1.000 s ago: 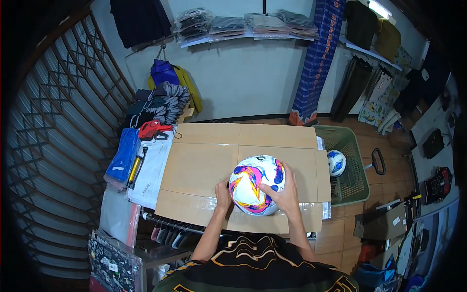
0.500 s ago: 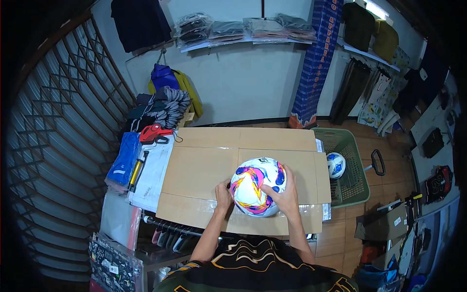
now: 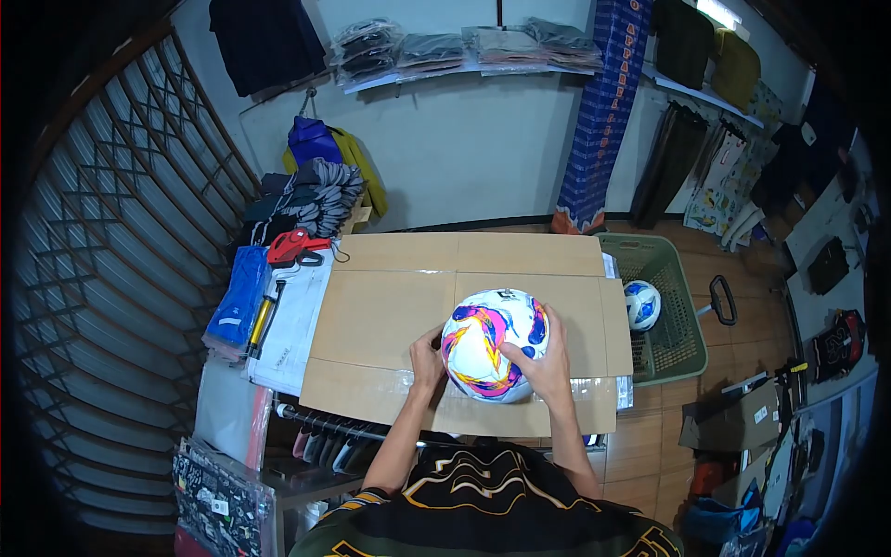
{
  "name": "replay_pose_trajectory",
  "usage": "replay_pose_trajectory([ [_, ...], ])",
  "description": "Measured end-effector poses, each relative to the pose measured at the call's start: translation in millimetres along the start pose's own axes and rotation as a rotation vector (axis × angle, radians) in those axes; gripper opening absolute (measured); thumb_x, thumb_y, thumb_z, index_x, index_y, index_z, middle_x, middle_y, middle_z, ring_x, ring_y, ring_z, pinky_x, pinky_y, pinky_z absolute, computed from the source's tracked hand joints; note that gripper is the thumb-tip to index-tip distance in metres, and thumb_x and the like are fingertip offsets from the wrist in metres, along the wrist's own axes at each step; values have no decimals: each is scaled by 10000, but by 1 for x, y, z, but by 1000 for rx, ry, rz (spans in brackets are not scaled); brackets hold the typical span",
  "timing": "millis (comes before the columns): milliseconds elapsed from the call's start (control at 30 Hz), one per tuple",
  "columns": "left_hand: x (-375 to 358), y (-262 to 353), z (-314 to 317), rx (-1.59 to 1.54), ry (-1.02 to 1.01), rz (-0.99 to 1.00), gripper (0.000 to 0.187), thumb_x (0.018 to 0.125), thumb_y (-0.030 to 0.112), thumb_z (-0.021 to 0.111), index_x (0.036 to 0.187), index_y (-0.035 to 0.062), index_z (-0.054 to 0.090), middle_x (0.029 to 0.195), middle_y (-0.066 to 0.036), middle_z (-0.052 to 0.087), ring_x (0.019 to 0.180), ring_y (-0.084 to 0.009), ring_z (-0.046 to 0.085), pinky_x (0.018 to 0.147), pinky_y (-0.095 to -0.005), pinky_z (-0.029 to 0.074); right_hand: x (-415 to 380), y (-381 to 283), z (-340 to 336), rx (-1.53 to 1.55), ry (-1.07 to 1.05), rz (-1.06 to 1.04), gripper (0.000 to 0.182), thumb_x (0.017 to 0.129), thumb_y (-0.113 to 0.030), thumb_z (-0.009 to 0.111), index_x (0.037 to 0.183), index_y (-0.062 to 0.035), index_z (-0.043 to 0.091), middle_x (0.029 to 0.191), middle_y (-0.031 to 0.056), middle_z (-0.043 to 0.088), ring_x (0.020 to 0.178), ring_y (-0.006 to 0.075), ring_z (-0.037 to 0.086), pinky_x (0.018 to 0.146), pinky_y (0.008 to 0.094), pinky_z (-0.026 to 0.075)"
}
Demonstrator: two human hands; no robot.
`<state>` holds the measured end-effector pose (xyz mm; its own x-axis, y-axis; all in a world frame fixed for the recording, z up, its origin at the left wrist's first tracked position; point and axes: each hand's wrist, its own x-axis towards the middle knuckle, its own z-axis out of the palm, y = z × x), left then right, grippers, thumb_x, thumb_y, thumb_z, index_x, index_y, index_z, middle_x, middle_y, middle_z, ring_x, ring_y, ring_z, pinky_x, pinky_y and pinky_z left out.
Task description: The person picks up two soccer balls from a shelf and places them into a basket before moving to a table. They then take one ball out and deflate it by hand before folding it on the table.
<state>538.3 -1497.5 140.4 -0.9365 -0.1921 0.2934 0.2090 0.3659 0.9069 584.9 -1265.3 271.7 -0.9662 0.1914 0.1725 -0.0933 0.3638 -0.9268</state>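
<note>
A white ball (image 3: 483, 357) with pink, yellow and blue swirls is between my two hands, over the flat cardboard (image 3: 371, 316). My left hand (image 3: 427, 360) rests against the ball's left side, its fingers curled and partly hidden by the ball. On the right side, my right hand (image 3: 546, 364) grips the ball, the thumb lying across its front and the fingers along its edge.
A green basket (image 3: 687, 325) holding a blue and white ball (image 3: 641, 305) stands right of the cardboard. To the left lie a red tool (image 3: 295, 248), a yellow pump (image 3: 261, 323) and blue packaged fabric (image 3: 238, 295). Clothes hang below the front edge.
The camera view has shifted a little, so the table and ball appear slightly higher. My hands keep nearly the same hold on the ball.
</note>
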Motion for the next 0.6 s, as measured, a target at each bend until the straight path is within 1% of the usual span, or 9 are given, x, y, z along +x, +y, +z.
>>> replay_pose_trajectory([
  [67, 2, 2, 0, -5, 8, -12, 341, 849, 97, 795, 1147, -58, 740, 887, -150, 771, 753, -159, 691, 707, -311, 557, -1, 1, 0, 21, -1, -5, 1079, 696, -463, 937, 1492, 41, 411, 1431, 277, 475, 1294, 383, 551, 1095, 456, 458],
  [167, 2, -13, 1, 47, 15, -14, 377, 832, 103, 812, 1162, -53, 719, 817, -101, 736, 682, -127, 619, 677, -287, 531, -2, 6, -1, 56, -1, -9, 1072, 704, -456, 934, 1495, 40, 407, 1435, 275, 473, 1304, 379, 546, 1098, 454, 455],
  [267, 1, -1, -5, 63, 13, -7, 443, 834, 110, 813, 1221, -43, 661, 756, -74, 682, 650, -105, 564, 645, -269, 500, -3, 14, 0, 98, 2, -3, 1061, 713, -447, 932, 1497, 39, 406, 1435, 271, 474, 1312, 374, 542, 1102, 446, 451],
  [367, -6, 6, -11, 61, -23, -60, 526, 816, 132, 823, 1275, -16, 614, 720, -53, 642, 680, -124, 595, 667, -283, 512, -4, 15, -2, 155, -5, 12, 1061, 719, -431, 931, 1497, 54, 398, 1434, 270, 472, 1312, 369, 542, 1103, 438, 449],
  [467, -14, 15, -16, 331, -150, -145, 724, 795, 221, 843, 1414, 7, 534, 973, -138, 713, 966, -247, 665, 879, -400, 526, -4, 22, -2, 127, 7, 11, 1067, 723, -419, 930, 1496, 76, 385, 1435, 272, 469, 1306, 367, 545, 1103, 435, 447],
  [567, -17, 22, -11, 510, -66, 49, 915, 781, 315, 844, 1535, 27, 411, 1359, -248, 615, 1345, -414, 500, 1125, -546, 365, -6, 22, -1, 166, 2, 18, 1072, 727, -412, 929, 1494, 92, 376, 1436, 276, 465, 1301, 371, 547, 1103, 436, 446],
  [600, -14, 19, -10, 535, -84, 73, 948, 790, 331, 835, 1557, 27, 368, 1432, -263, 545, 1399, -437, 424, 1154, -564, 309, -5, 20, -3, 160, 2, 15, 1071, 727, -411, 928, 1494, 92, 375, 1436, 276, 465, 1301, 371, 547, 1103, 436, 446],
])
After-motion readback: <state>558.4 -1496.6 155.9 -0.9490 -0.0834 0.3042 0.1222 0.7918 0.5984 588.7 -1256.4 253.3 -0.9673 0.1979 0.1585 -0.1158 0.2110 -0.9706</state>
